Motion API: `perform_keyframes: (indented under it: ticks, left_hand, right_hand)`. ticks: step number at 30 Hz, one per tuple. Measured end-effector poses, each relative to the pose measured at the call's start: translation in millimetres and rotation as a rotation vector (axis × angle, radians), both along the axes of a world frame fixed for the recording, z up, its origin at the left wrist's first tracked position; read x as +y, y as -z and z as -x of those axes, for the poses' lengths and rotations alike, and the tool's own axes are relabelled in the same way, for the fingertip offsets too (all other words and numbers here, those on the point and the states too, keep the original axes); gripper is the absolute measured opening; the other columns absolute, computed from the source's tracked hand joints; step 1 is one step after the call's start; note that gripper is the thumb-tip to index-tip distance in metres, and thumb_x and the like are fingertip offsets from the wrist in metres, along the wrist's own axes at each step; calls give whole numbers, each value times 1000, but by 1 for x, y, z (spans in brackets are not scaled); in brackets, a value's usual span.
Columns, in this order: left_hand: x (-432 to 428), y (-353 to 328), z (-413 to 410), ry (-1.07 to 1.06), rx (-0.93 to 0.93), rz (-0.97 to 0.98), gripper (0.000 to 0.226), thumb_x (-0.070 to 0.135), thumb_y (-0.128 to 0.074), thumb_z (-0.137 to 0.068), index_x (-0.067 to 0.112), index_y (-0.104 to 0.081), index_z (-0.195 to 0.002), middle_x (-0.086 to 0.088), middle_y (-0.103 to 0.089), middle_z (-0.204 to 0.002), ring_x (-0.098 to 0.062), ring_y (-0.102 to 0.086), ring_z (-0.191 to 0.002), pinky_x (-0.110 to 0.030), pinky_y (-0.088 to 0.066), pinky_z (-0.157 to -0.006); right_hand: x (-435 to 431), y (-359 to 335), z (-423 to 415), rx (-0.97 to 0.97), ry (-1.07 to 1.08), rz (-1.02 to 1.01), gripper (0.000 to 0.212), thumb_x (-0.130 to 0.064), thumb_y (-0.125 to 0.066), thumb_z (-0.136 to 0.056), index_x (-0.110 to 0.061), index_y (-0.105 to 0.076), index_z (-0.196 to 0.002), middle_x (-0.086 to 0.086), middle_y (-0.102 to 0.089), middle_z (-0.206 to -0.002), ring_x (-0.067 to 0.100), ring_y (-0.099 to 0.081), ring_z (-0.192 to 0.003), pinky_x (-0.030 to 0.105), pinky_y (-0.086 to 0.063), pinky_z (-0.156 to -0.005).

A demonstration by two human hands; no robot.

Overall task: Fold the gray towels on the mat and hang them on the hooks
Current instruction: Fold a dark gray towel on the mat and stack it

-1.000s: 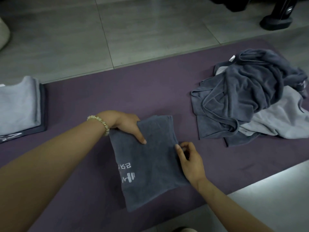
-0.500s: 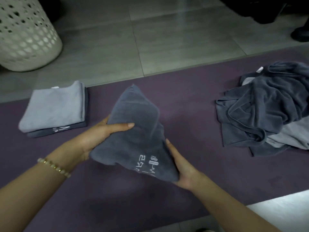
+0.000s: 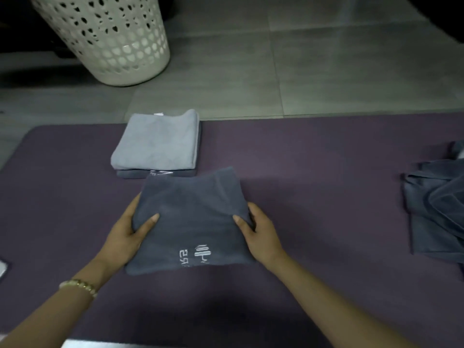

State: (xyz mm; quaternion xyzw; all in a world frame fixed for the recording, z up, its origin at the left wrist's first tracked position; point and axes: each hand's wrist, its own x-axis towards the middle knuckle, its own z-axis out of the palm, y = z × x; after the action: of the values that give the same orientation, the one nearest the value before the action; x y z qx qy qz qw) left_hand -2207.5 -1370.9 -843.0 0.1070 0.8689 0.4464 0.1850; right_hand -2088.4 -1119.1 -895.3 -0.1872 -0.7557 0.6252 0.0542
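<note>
- Half a second ago the folded dark gray towel (image 3: 190,217) was up in the air, tilted, with one corner pointing away. Now it lies nearly level and squared up, and its far edge reaches the front of the stack (image 3: 158,144).
- Both hands have travelled with it toward the left end of the mat (image 3: 313,172). The view has swung the same way, so the stack now sits in the middle.
- On the towel's left edge, the left hand (image 3: 125,237) has its thumb flat on top and its fingers curled underneath, out of sight.
- On the opposite edge, the right hand (image 3: 261,234) holds the same way, thumb on top and fingers tucked below the cloth.
- I cannot tell whether the towel's underside already touches the mat or hangs just above it.
- The stack is a light gray towel on a darker one. This piece looks bound for the top of it, so folding of this one seems finished.
- An unfolded heap (image 3: 437,204) waits at the right edge, well apart, so more folding remains.
- No hooks are in view, and hanging has not begun.
- A white perforated basket (image 3: 105,38) stands on the floor beyond the mat.
</note>
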Motion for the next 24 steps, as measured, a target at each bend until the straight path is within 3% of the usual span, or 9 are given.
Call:
perform_keyframes:
  ticks: [2, 3, 5, 6, 9, 12, 15, 18, 24]
  left_hand:
    - [-12, 23, -7, -170, -65, -5, 61, 32, -61, -89, 37, -32, -143, 31, -52, -124, 18, -52, -103, -6, -41, -81]
    - [-16, 38, -12, -249, -122, 20, 56, 27, -61, -90, 22, -38, -140, 16, -58, -123, 7, -59, -100, -12, -45, -80]
    - [-20, 63, -23, -340, -224, 123, 38, 21, -60, -91, -7, -53, -116, -17, -65, -109, -26, -64, -97, -36, -51, -80]
    - [-21, 70, -27, -367, -254, 149, 38, 23, -60, -91, -13, -57, -103, -21, -66, -98, -30, -64, -91, -40, -49, -79]
    - [-28, 74, -34, -367, -338, 148, 38, 37, -66, -86, -1, -65, -88, -9, -70, -85, -20, -65, -79, -32, -51, -74]
    - [-42, 70, -42, -206, -518, 91, 39, 41, -80, -70, 21, -65, -100, 7, -73, -90, -7, -69, -84, -18, -53, -72]
    - [-51, 68, -41, -223, -802, -128, 65, 47, -87, -56, 16, -66, -110, 0, -74, -100, -16, -70, -95, -30, -56, -84]
    - [-52, 58, -25, -323, -1040, -473, 57, 26, -84, -68, 5, -64, -117, -11, -69, -116, -22, -68, -103, -31, -57, -82]
    - [-42, 14, 27, -201, -916, -506, 51, 23, -75, -71, 9, -62, -118, -8, -70, -112, -18, -70, -97, -24, -57, -71]
  right_hand:
    - [-10, 16, -2, -44, 10, -10, 9, -27, -55, -95, -32, -55, -102, -26, -65, -91, -3, -62, -87, 7, -44, -71]
    - [-14, 25, -4, -110, 13, -32, 9, -25, -55, -95, -30, -55, -103, -24, -65, -89, -1, -61, -86, 6, -42, -69]
    - [-16, 39, -6, -298, 67, -91, 7, -24, -56, -95, -19, -56, -100, -14, -61, -85, 12, -61, -87, 9, -38, -60]
    - [-17, 43, -7, -372, 108, -109, 10, -25, -58, -94, -15, -56, -94, -9, -60, -81, 18, -61, -86, 11, -36, -56]
    - [-19, 40, -11, -487, 120, -97, 29, -40, -65, -86, -14, -58, -77, -6, -61, -71, 16, -61, -75, 14, -38, -54]
    - [-25, 29, -15, -562, 13, 78, 29, -40, -75, -77, -16, -68, -91, -6, -72, -85, 8, -68, -81, 15, -49, -62]
    - [-29, 13, -10, -606, -51, 396, 29, -25, -74, -81, -13, -67, -106, -1, -75, -95, 10, -71, -86, 17, -54, -64]
    - [-30, -6, 4, -607, -14, 726, 31, -12, -67, -85, -1, -63, -113, 13, -72, -105, 25, -70, -96, 32, -59, -78]
    - [-17, -51, 52, -425, -32, 714, 38, -4, -63, -82, -1, -59, -120, 14, -71, -107, 22, -72, -88, 28, -59, -68]
